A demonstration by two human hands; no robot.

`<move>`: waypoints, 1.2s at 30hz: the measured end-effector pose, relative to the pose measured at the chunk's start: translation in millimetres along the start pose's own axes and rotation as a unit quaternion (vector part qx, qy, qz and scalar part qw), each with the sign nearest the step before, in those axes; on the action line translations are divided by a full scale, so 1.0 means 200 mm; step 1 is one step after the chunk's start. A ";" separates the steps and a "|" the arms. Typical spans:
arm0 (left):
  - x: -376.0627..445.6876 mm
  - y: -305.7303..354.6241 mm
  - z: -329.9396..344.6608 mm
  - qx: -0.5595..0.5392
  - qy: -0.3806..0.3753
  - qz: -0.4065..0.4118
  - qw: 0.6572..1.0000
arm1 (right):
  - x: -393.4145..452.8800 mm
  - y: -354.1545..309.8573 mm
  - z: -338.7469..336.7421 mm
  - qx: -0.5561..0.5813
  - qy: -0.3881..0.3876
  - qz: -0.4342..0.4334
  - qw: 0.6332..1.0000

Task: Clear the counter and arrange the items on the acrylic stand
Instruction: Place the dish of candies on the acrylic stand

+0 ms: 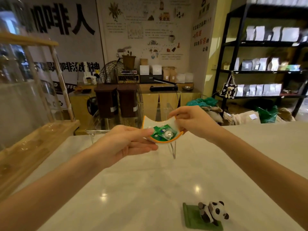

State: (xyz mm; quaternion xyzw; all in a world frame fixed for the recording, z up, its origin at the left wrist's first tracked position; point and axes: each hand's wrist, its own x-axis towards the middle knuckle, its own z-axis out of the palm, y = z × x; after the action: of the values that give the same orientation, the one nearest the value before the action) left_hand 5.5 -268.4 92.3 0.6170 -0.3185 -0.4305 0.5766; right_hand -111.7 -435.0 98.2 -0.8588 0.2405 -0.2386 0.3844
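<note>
Both hands hold a small white dish with an orange rim [150, 124] above the far part of the white counter [150, 184]. My left hand [126, 140] grips its near left edge, thumb on the rim. My right hand [191, 122] pinches its far right edge. Green sweet wrappers [160, 132] lie in the dish. The clear acrylic stand [100, 131] sits right behind and under the dish, its legs showing at both sides. A panda figure on a green mat [211, 212] rests on the counter near the front edge.
A wooden rack with glass vessels [38, 137] runs along the counter's left side. Beyond the counter are brown bins, a wire fan [120, 90] and a wooden sideboard. Black shelves of bags [260, 64] stand at the right.
</note>
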 end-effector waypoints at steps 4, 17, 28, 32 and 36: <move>0.12 0.13 -0.01 0.019 0.016 0.053 0.998 | 0.17 -0.07 -0.07 0.030 0.049 0.000 0.998; 0.66 0.15 -0.04 -0.058 0.082 0.072 0.992 | 0.71 0.12 -0.04 0.040 0.098 0.055 0.993; 0.95 0.11 -0.08 -0.033 0.085 0.026 0.995 | 0.83 0.24 0.03 0.005 0.051 0.083 0.995; 0.99 0.09 -0.09 -0.032 0.086 0.015 0.996 | 0.82 0.26 0.03 -0.006 0.039 0.100 0.994; 1.02 0.08 -0.09 -0.045 0.087 0.010 0.995 | 0.85 0.30 0.06 0.027 0.021 0.101 0.994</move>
State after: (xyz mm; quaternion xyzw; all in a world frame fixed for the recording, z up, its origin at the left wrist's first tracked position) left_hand 110.8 -442.8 73.5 0.6225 -0.2539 -0.3831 0.6335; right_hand 12.4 -565.3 83.8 -0.8140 0.3275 -0.2228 0.4248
